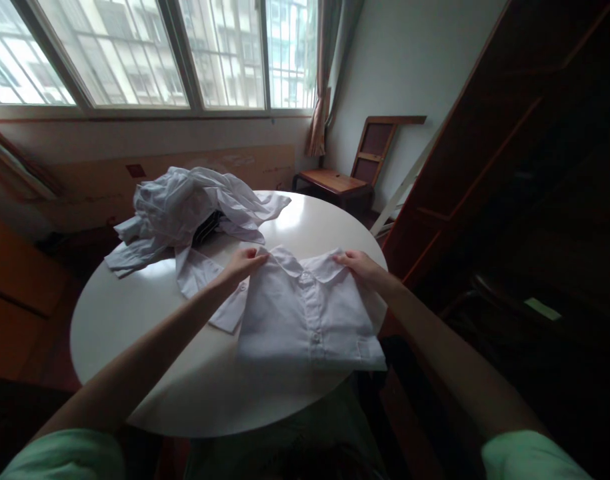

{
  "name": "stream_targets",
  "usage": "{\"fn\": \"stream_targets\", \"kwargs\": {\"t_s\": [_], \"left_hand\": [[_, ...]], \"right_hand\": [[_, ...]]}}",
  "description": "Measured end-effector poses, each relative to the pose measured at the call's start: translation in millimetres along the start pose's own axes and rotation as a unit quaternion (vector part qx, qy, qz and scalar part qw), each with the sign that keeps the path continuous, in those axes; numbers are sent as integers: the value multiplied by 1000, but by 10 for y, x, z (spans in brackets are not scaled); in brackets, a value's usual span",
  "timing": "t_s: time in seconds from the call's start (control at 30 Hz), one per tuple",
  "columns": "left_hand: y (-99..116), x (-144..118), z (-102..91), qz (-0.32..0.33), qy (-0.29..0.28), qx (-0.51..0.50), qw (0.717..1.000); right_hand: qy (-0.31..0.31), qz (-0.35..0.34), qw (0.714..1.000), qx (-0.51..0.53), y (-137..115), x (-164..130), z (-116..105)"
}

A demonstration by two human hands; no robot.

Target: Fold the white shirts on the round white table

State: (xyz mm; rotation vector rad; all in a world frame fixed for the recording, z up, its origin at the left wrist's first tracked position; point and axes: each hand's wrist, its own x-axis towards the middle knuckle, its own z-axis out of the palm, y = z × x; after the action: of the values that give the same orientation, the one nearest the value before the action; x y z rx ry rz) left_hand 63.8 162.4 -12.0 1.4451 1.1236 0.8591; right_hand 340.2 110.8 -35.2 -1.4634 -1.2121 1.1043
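A white button-up shirt [289, 320], folded into a rough rectangle with its collar at the far end, lies at the near right of the round white table [135, 373]. My left hand [247, 262] pinches the shirt's left shoulder beside the collar. At the other shoulder, my right hand [357, 265] grips the cloth between thumb and fingers. The shirt's front edge reaches the table's near right rim. White cloth with a buttoned cuff, perhaps a sleeve, lies under and beyond my left forearm; I cannot tell which garment it belongs to.
A heap of crumpled white clothes [179, 200] covers the table's far left, with a dark striped piece [206, 228] among it. Behind the table stands a wooden chair [335, 179] by the wall. Dark wooden furniture [449, 167] rises on the right.
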Motion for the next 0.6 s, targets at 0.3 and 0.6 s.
{"fn": "stream_targets", "kwargs": {"t_s": [0.3, 0.6], "left_hand": [[-153, -69, 78, -53, -62, -280, 957], [-92, 32, 29, 10, -83, -209, 974]], "right_hand": [[102, -84, 978, 163, -39, -102, 178], [112, -135, 976, 131, -16, -153, 188]]}}
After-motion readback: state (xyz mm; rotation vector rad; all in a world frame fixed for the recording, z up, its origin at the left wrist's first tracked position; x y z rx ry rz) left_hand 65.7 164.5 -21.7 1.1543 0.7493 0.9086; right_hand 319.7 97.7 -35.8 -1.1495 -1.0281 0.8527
